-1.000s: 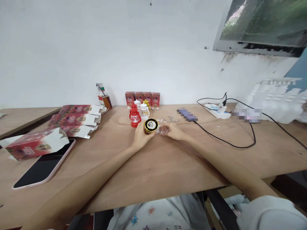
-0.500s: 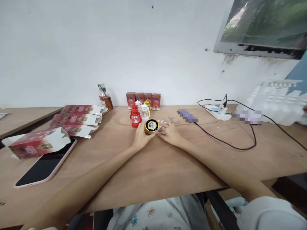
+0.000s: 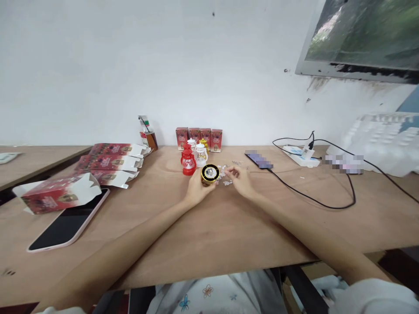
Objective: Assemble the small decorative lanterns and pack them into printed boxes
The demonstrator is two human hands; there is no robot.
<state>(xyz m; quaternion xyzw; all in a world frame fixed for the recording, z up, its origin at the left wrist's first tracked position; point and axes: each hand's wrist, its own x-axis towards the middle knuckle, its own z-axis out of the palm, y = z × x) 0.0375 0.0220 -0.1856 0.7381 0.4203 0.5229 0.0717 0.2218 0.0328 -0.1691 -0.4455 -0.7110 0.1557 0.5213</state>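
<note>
My left hand (image 3: 195, 188) is wrapped round a small gold lantern (image 3: 210, 180), tipped so that its round base, black with a gold rim and a pale centre, faces me. To the right of it, my right hand (image 3: 240, 181) hovers just over the table with thumb and forefinger drawn together; whatever is between them is too small to make out. Small whitish pieces (image 3: 227, 183) lie scattered between the hands. Behind my left hand stand a red lantern (image 3: 188, 165), a white lantern (image 3: 200, 157) and others in white and gold.
Several red printed boxes (image 3: 216, 140) stand by the wall. At the left lie flattened cartons (image 3: 106, 162), an opened carton (image 3: 55, 196) and a phone (image 3: 70, 222). A bottle (image 3: 148, 135) stands behind them. On the right are a cabled phone (image 3: 258, 159), a power strip (image 3: 301, 156) and white trays (image 3: 386, 144).
My right hand has drawn back slightly to the right from the lantern's side, uncovering more whitish pieces. My left hand keeps its hold on the lantern. The view has shifted a little.
</note>
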